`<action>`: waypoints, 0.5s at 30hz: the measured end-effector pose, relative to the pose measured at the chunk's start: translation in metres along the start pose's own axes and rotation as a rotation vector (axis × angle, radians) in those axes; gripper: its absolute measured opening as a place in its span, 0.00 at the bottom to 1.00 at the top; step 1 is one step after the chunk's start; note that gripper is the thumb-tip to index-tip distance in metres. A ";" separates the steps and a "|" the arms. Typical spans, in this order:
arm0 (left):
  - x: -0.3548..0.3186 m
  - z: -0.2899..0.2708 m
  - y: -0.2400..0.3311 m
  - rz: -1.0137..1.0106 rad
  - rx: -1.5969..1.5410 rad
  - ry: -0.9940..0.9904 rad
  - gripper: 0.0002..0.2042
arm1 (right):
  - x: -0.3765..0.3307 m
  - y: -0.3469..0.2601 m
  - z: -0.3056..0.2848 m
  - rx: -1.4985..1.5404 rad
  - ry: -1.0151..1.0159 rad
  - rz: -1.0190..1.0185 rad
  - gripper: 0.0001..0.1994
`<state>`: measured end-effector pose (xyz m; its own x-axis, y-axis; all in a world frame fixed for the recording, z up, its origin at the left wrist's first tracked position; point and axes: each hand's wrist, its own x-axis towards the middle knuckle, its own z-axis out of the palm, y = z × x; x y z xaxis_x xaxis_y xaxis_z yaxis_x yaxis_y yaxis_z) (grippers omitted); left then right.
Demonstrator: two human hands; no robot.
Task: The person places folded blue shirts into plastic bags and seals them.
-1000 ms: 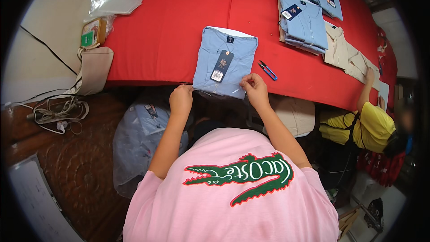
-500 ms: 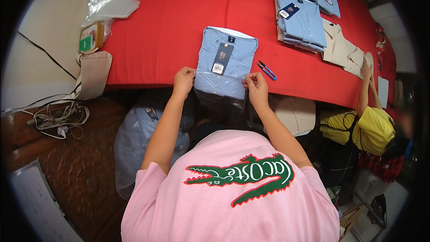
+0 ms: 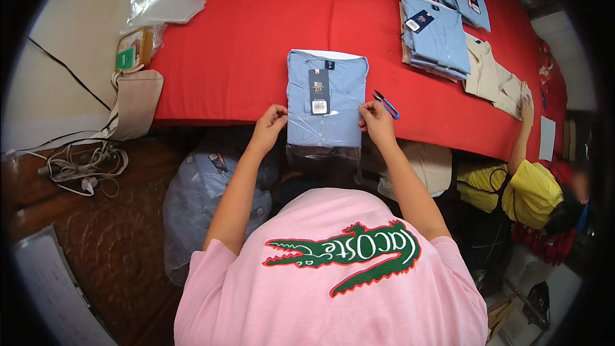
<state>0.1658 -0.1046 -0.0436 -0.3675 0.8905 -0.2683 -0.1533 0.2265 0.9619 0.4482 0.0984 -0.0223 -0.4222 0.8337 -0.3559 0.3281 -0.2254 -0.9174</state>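
Observation:
A folded light-blue buttoned shirt [image 3: 343, 106] with a dark hang tag [image 3: 319, 91] lies at the front edge of the red table. A clear plastic bag [image 3: 323, 154] covers its lower half, and the bag's closed end droops past the edge. At the bag's left side my left hand [image 3: 272, 123] is closed, thumb and fingers pinching the plastic. My right hand [image 3: 378, 122] pinches the opposite side in the same way. The shirt's upper part, with its collar and white backing, stays outside the bag. Blue thread snips [image 3: 388, 106] lie just beyond my right hand.
Folded blue shirts [image 3: 439, 35] are stacked at the right, beside beige garments [image 3: 490, 74] touched by a co-worker in a yellow top [image 3: 533, 192]. Clear bags [image 3: 168, 0] lie at the far left. Below the table stands a plastic sack [image 3: 208, 205] of blue garments.
The shirt has turned from a slight tilt to nearly straight and shifted a little toward me. Both hands keep their hold on the bag's sides. The co-worker's arm has lowered slightly.

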 end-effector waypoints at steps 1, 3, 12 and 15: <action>0.001 0.002 0.004 0.074 0.124 0.020 0.08 | 0.000 -0.003 -0.003 -0.052 0.005 -0.008 0.05; -0.003 0.012 0.030 0.218 0.377 0.062 0.13 | -0.003 -0.003 -0.005 -0.052 0.028 -0.060 0.04; -0.017 0.040 0.061 0.679 1.015 0.207 0.11 | -0.029 0.005 0.000 0.093 0.113 -0.409 0.02; -0.010 0.042 0.060 0.732 0.975 0.181 0.07 | -0.029 0.006 0.000 0.092 0.122 -0.439 0.03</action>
<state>0.1988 -0.0830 0.0185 -0.2123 0.8816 0.4216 0.8621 -0.0342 0.5055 0.4622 0.0725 -0.0176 -0.4004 0.9121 0.0878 0.0618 0.1225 -0.9905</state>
